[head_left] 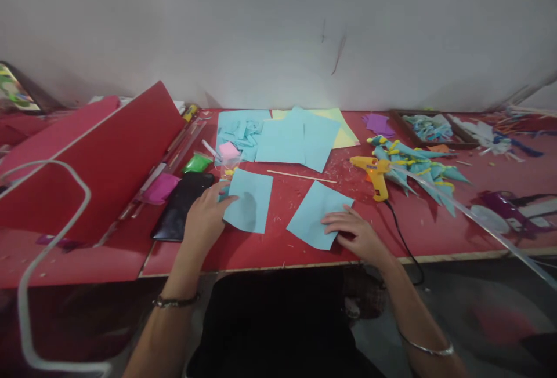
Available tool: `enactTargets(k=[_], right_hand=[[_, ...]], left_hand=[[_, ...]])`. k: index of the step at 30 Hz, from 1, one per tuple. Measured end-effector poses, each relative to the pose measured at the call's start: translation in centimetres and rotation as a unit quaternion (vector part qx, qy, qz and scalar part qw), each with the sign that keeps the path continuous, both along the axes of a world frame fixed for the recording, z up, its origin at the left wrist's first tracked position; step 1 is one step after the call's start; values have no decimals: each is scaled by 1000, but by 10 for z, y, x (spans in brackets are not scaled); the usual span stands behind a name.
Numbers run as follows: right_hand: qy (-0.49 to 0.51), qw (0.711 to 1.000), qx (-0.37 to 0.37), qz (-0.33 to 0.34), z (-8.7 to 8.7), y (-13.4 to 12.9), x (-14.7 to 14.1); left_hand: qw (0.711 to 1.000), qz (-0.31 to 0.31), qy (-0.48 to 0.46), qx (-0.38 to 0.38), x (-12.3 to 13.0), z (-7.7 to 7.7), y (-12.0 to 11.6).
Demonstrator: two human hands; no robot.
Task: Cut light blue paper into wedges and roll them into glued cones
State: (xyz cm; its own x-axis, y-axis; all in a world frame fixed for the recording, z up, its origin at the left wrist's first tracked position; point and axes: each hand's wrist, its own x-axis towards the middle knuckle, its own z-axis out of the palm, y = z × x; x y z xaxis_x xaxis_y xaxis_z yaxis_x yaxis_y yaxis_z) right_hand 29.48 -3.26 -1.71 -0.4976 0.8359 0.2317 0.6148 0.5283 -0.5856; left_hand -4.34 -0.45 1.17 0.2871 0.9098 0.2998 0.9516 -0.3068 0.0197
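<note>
My left hand [206, 215] pinches the left edge of a light blue paper sheet [251, 204], which is slightly curved. A second light blue sheet [311, 215] lies at an angle to the right, and my right hand [354, 232] grips its right edge, fingers on top. Between and behind the two sheets lies a thin wooden stick [300, 177]. Farther back are more blue sheets [281, 141], overlapping pale yellow paper [346, 131]. A yellow hot glue gun [375, 175] rests to the right, beside several blue paper cones with yellow trim [411, 163].
A black pouch [180, 210], a green packet [198, 163] and pink paper [160, 188] lie left, near a large red board [108, 175] standing tilted. At right are purple paper [378, 124] and a tray of scraps [461, 137]. The glue gun's black cord [398, 227] hangs over the front edge.
</note>
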Motion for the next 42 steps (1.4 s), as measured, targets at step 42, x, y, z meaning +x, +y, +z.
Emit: enactTargets(k=[42], right_hand=[[-162, 979, 19, 123, 22, 63, -45]], left_hand=[[956, -188, -96, -206, 79, -8, -7]])
